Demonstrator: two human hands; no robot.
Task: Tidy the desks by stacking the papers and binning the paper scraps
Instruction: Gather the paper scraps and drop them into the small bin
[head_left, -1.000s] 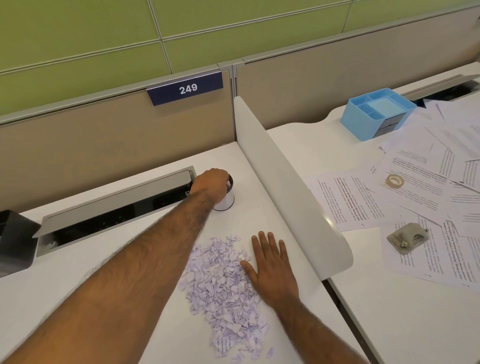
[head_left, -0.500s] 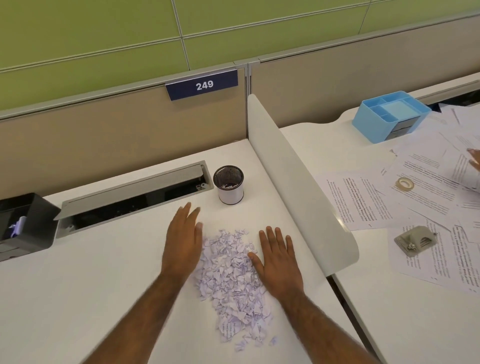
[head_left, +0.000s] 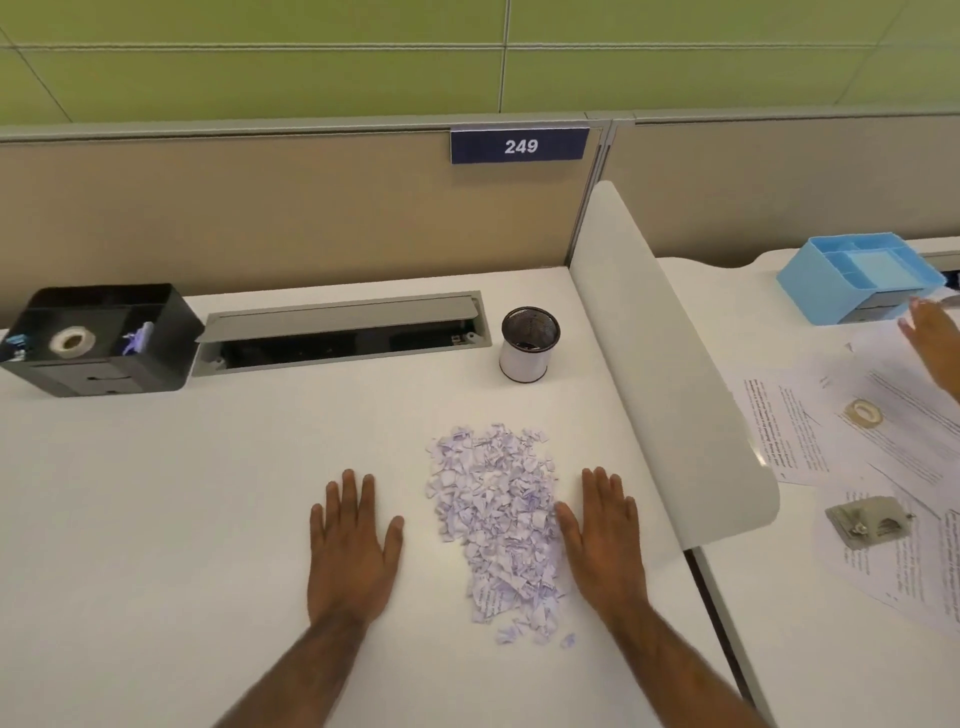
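Both flat on the worktop (head_left: 156, 519), fingers straight, holding nothing. The left hand (head_left: 353, 540) sat a gap clear of the scrap pile (head_left: 498, 519), the right hand (head_left: 605, 540) with its thumb edge touching it. The scrap pile lay between them, long axis running away toward the mesh cup (head_left: 530, 345). Right hand nearer — probably an inward sweep from both sides. Papers (head_left: 795, 431) lay unstacked beyond the divider (head_left: 670, 389).

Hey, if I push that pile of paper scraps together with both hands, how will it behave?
The paper scraps look small, thin and loose, so probably very light, sliding easily on the smooth desk. Pushed, the pile would likely spill pieces sideways; strays lie at its near end. Lifted, it should probably crumble apart.
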